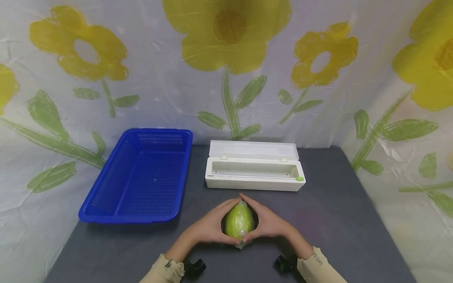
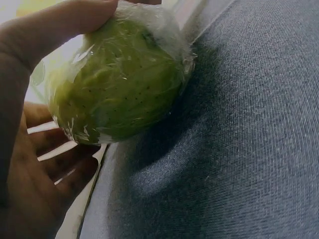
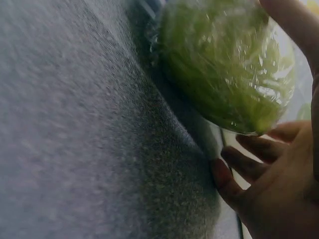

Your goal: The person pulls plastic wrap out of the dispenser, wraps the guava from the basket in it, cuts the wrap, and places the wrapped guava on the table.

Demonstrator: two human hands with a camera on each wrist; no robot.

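A yellow-green fruit wrapped in clear cling film is held between both hands over the dark table. My left hand curves around its left side, thumb at the near end and fingers toward the far end. The right hand mirrors it on the other side. Small dark specks mark the fruit's skin in the left wrist view, where film bunches up at the end by the thumb. In the right wrist view the wrapped fruit shows glossy creases, with fingertips right at its lower edge.
A white cling film dispenser with its lid raised stands behind the hands, a green slider at its right end. To the left lies a blue perforated basket. A flower-printed curtain hangs behind the grey tabletop.
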